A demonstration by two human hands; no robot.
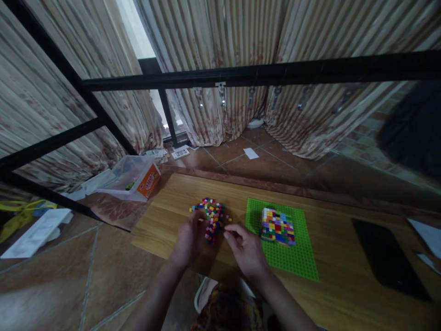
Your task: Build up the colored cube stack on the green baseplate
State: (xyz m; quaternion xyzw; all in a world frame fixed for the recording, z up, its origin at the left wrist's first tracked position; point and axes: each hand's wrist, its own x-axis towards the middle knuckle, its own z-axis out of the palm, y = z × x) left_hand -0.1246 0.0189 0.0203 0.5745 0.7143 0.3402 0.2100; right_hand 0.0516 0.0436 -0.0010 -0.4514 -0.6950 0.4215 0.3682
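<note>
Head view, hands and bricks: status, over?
Left hand at loose brick pile; right hand beside it, grip unclear. Brick block on green baseplate. Dark slab farther right.

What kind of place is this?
Probably a room in somebody's home: long striped curtains hang in front, and colourful toy building bricks lie on a wooden table.

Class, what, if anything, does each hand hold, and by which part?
Too blurred to tell: left hand at the loose toy bricks, right hand beside them.
</note>
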